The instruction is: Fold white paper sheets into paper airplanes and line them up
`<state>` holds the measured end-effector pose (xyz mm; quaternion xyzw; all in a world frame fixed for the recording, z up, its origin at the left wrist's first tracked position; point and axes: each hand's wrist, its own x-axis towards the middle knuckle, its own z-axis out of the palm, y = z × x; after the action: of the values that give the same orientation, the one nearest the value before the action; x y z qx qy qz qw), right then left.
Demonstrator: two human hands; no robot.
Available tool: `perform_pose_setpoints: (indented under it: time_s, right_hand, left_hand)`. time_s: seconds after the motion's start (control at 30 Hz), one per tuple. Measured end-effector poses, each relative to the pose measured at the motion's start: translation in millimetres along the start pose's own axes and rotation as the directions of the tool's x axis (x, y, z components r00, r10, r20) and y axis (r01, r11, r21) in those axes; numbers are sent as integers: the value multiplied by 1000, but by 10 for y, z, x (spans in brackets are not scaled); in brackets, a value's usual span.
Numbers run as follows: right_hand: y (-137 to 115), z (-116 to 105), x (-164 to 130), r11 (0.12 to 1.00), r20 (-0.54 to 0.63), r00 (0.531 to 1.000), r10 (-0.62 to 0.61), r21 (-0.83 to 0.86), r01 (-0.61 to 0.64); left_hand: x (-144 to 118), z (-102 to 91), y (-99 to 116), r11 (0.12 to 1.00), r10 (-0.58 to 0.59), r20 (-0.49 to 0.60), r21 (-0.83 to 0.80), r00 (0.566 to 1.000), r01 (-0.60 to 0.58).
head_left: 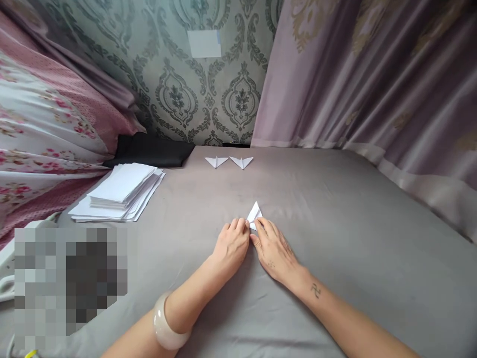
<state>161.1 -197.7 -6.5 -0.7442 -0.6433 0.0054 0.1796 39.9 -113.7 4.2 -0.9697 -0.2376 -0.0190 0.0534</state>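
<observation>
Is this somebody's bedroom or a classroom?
Most likely a bedroom at home. The hands fold paper on a grey sheet that looks like a bed, with flowery bedding piled at the left, a curtain at the right, and patterned wallpaper behind.

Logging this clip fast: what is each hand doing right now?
Left hand: flat on the bed sheet, fingertips pressing the folded paper.
Right hand: flat too, fingertips on the same paper.
</observation>
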Motion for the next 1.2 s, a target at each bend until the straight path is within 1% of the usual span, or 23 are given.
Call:
perform_pose_setpoints:
  time_s: [0.17,0.33,0.5,0.7,0.77,0.8,0.87,0.9,0.93,1.0,1.03,1.07,1.1,1.13,1.2]
  right_hand:
    - [-3,-4,-10,1000,43,999,25,-10,-24]
    - [15,-10,-13,1000,46,999,11,-8,-10]
    - [43,-60,7,1000,70,997,-16,-13,17]
    - [77,-96,47,997,97,995,-40,-55,45]
    - [90,-115,71,995,116,992,-49,-75,58]
    - [96,-129,86,994,128,990,-55,-86,66]
    - [103,-160,117,991,155,985,-73,-103,90]
    - [104,-176,133,988,167,982,-83,-112,102]
    - [104,-189,149,986,179,980,-90,-121,113]
    - [102,-206,178,982,199,975,-96,-141,126]
    - [101,-210,190,980,207,973,-97,-149,130]
    - [101,-211,200,979,213,972,-98,-156,133]
    - [101,-210,208,977,217,971,-101,-161,138]
    - [103,-208,214,976,220,970,-106,-164,144]
    - [107,-205,223,973,218,969,-116,-170,155]
  left_hand:
    - [-3,56,6,999,-12,-3,30,1000,12]
    - [10,32,22,999,-11,14,38,1000,10]
    - [30,-4,34,999,-30,57,27,998,28]
    - [-4,11,65,998,-51,44,-32,998,52]
    - [-16,11,22,995,-43,46,-92,998,47]
    - [-19,10,-24,987,-42,41,-153,998,48]
    - [-23,12,-164,937,-83,12,-340,996,82]
    - [-24,15,-249,881,-142,5,-455,990,129]
    - [-26,19,-337,818,-225,0,-543,974,189]
    - [-34,27,-486,734,-376,-31,-621,926,277]
    - [-39,31,-534,711,-418,-48,-638,907,294]
    - [-44,36,-562,706,-434,-71,-646,898,290]
    - [-48,41,-568,713,-422,-91,-648,902,268]
    - [-51,48,-556,730,-386,-109,-643,916,231]
    - [-55,63,-496,782,-282,-136,-607,950,145]
